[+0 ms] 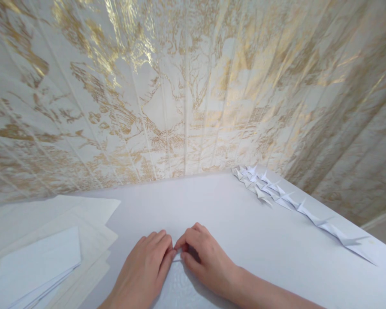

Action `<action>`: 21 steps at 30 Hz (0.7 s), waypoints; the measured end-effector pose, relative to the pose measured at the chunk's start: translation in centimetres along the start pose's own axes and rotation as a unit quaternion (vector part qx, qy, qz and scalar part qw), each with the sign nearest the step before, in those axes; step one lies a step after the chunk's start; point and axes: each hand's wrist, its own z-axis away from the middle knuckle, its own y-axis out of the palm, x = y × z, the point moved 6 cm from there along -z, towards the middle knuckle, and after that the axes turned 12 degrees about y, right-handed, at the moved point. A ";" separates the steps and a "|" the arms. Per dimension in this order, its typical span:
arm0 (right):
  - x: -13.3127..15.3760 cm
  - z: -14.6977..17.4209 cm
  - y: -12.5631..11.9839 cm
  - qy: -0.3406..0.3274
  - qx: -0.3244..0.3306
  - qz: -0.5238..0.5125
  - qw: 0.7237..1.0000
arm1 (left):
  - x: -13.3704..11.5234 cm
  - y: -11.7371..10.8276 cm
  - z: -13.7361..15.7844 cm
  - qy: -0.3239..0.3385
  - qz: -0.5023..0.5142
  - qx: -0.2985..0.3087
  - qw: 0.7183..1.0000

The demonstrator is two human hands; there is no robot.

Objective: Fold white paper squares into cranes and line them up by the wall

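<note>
A white wall covering [167, 86] with shiny gold landscape figures and vertical creases fills the upper half of the view and carries on round at the right. Below it stands a white table [167, 201], its far edge just beside the covering. On the table's left side lie fanned cream sheets [98, 212] with jagged corners, and on top of them a smaller pile of white papers [41, 257]. At the near edge, the right hand [206, 255] and left hand [148, 259] meet, fingertips almost touching. The left fingers are bent and side by side, thumb alongside; the right forefinger and thumb curve toward each other with a small gap. Far right, pointed folded paper figures [304, 210] stand in slanting rows, the longest running along the table's edge. Smallest is a bit of white paper [177, 257] between both hands' fingertips (mostly hidden, so I cannot tell whether either hand grips or merely presses it).
</note>
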 end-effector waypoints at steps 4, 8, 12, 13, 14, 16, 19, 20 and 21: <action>0.1 -0.1 -0.1 0.004 0.003 -0.001 1.000 | 0.2 0.0 -0.1 -0.001 -0.012 -0.001 1.000; 0.0 0.1 0.0 0.003 0.013 0.004 1.000 | 0.2 -0.1 -0.2 0.000 -0.029 -0.005 1.000; 0.0 0.2 0.2 -0.004 0.009 0.019 1.000 | 0.0 -0.2 -0.3 -0.020 -0.043 0.016 0.999; 0.0 0.2 0.2 -0.006 0.007 0.023 1.000 | 0.0 -0.2 -0.3 -0.024 -0.047 0.024 0.998; 0.1 0.2 0.2 -0.010 0.004 0.027 1.000 | -0.1 -0.2 -0.4 -0.026 -0.052 0.032 0.998; 0.2 0.2 0.2 -0.018 0.001 0.036 0.999 | -0.2 -0.3 -0.4 -0.025 -0.061 0.042 0.997; 0.4 0.2 0.2 -0.023 0.001 0.042 0.999 | -0.3 -0.1 -0.4 -0.017 -0.068 0.049 0.996; 0.4 0.2 0.2 -0.023 0.002 0.041 0.999 | -0.3 0.0 -0.3 -0.016 -0.070 0.049 0.996; 0.4 0.2 0.2 -0.023 0.002 0.041 0.999 | -0.3 0.0 -0.3 -0.014 -0.071 0.049 0.996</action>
